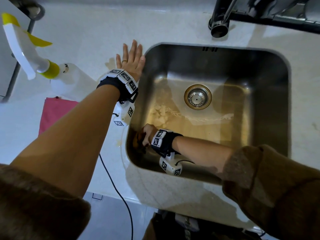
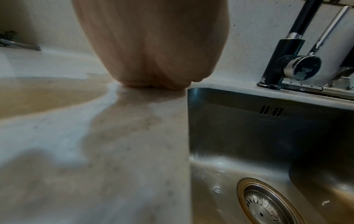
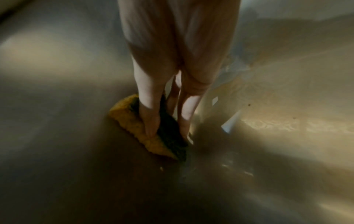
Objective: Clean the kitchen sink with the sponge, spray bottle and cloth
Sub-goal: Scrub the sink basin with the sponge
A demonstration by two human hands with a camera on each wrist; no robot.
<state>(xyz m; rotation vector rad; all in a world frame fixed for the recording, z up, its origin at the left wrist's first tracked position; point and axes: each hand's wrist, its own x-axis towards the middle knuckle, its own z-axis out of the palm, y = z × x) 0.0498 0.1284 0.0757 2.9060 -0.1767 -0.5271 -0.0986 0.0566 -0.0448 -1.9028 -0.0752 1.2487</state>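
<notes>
The steel sink [image 1: 270,70] fills the middle of the head view, with foam streaks on its floor. My right hand [image 1: 147,134] is down in the sink's near left corner and grips a yellow sponge with a dark scrub side [image 3: 134,122] [image 1: 136,141], pressing it against the steel. My left hand [image 1: 130,58] lies flat with straight fingers on the wet worktop [image 2: 95,151] beside the sink's left rim [image 2: 188,121], holding nothing. The white spray bottle with a yellow collar [image 1: 34,61] stands at the left. A pink cloth [image 1: 53,113] lies folded in front of it.
A dark tap [image 1: 220,23] [image 2: 287,60] stands behind the sink, next to a dark rack at the back right. The round strainer drain [image 1: 198,97] [image 2: 268,206] sits mid-floor. A black cable [image 1: 112,179] hangs over the worktop's front edge.
</notes>
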